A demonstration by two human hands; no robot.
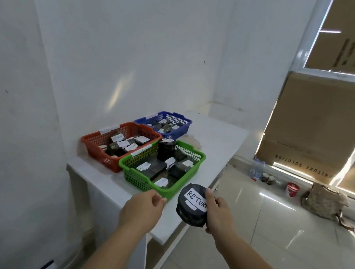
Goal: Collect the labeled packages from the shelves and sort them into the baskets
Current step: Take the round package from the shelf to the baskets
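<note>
My right hand (pixel 218 209) grips a round package wrapped in black (pixel 189 208), its white label reading "RETURN" and facing me. It hangs just off the table's near corner, right of the green basket (pixel 200 157). My left hand (pixel 143 209) hovers beside that basket's front rim with fingers loosely curled and nothing in them. An orange basket (pixel 94 143) sits to the left and a blue basket (pixel 185 121) behind. All three hold several black packages with white labels.
The baskets stand on a white table (pixel 216 137) against a white wall. On the tiled floor to the right are a water bottle (pixel 256 168), small cups, a red cup (pixel 292 189) and a beige bag (pixel 323 202). Cardboard (pixel 320 121) covers the window.
</note>
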